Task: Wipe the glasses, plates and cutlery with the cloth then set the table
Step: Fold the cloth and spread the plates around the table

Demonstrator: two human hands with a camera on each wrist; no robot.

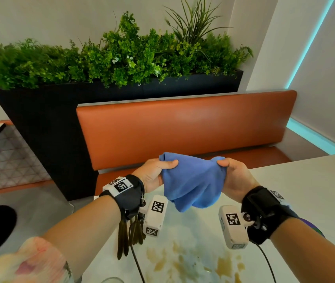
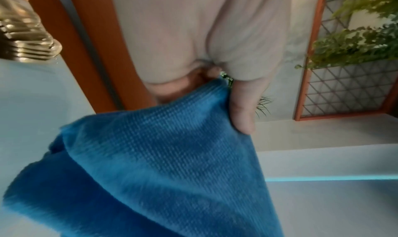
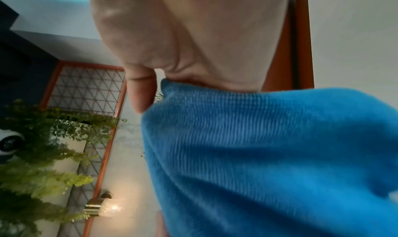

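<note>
A blue cloth [image 1: 191,182] hangs in the air above the white table [image 1: 305,193], stretched between both hands. My left hand [image 1: 158,172] pinches its left upper corner between thumb and fingers. My right hand [image 1: 234,176] pinches the right upper corner the same way. The cloth sags in folds below the hands. In the left wrist view the ribbed cloth [image 2: 163,164] runs from under the thumb [image 2: 241,108]. The right wrist view shows the cloth [image 3: 269,155] filling the lower right, under the thumb [image 3: 142,92]. A glass rim [image 1: 112,280] peeks in at the bottom edge.
The table has brownish marbled stains [image 1: 193,260] near its front. An orange bench [image 1: 183,129] stands behind the table. A dark planter [image 1: 46,127] with green plants [image 1: 121,54] stands behind the bench. Grey floor lies to the left.
</note>
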